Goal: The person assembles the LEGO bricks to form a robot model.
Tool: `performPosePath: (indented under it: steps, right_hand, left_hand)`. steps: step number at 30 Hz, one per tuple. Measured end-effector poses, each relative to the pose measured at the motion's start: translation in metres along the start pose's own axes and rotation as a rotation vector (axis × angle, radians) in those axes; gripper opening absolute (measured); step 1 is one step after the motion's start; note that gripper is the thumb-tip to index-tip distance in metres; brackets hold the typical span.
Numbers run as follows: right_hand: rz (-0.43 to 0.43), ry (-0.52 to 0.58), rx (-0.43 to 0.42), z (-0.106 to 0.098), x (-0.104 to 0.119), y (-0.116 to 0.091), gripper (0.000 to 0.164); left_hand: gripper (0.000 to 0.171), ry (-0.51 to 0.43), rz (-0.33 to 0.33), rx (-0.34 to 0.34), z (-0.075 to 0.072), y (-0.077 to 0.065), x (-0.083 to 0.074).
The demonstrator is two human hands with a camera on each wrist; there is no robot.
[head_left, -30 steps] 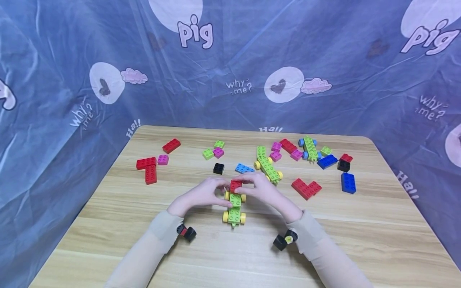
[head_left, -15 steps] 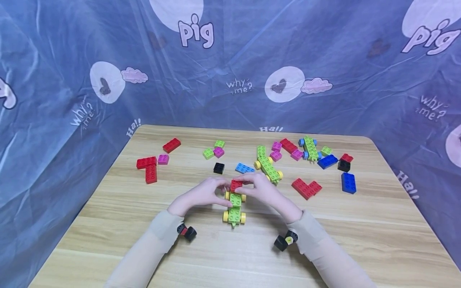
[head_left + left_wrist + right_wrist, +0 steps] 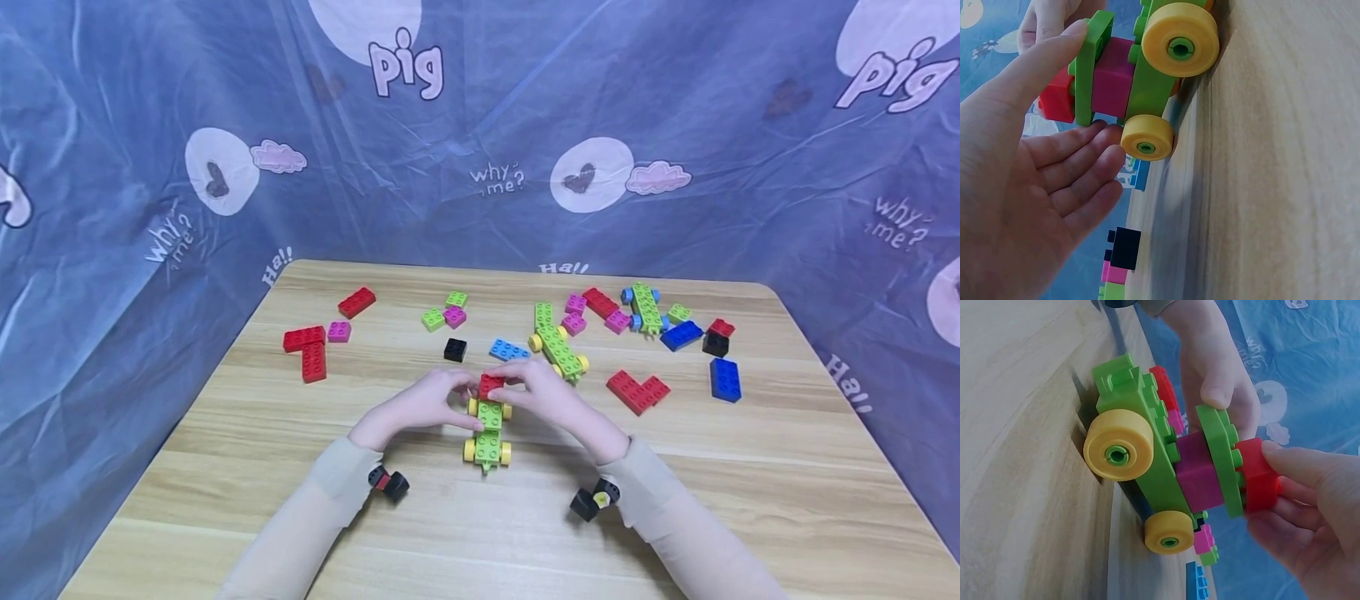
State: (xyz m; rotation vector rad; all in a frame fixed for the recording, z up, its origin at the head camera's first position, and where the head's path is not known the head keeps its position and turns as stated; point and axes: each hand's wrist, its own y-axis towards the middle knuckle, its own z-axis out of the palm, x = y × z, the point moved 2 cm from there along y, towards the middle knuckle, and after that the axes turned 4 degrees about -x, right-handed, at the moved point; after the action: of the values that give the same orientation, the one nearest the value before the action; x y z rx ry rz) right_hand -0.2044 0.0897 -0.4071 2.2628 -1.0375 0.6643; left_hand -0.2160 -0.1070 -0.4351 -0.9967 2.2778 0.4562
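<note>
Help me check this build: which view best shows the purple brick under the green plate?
Right wrist: there the purple brick appears largest, uncovered by fingers. Left wrist shows it slightly smaller; in the head view the green plate hides it.

The wheeled toy (image 3: 488,418) stands between the hands (image 3: 426,404), bricks (image 3: 455,350) behind.

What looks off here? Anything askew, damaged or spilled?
Nothing looks damaged or spilled. One mild oddity: beyond the right hand, a green piece sits crooked at the far end of a yellow-wheeled base, not in line; whether they're joined is unclear.
</note>
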Motion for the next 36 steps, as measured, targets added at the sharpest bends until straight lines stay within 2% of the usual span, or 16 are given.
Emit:
performPosePath:
  steps: [7, 17, 28, 36]
  right_hand:
    - [-0.013, -0.001, -0.002, -0.0006, 0.0009, 0.0017, 0.031]
    - [0.052, 0.042, 0.026, -0.0011, -0.0004, 0.0031, 0.031]
    - [0.061, 0.090, 0.031, -0.0003, -0.0052, 0.0028, 0.030]
    - [0.056, 0.076, 0.038, -0.0009, -0.0027, 0.0026, 0.030]
  left_hand:
    - [0.060, -0.006, -0.015, 0.008, 0.0002, 0.0003, 0.0003]
    - [0.060, 0.002, 0.005, 0.002, 0.0003, 0.0008, 0.0005]
    - [0.060, 0.005, 0.002, 0.011, -0.0004, 0.0010, -0.0016]
    - [0.059, -0.002, -0.012, 0.014, -0.0011, 0.0010, -0.0034]
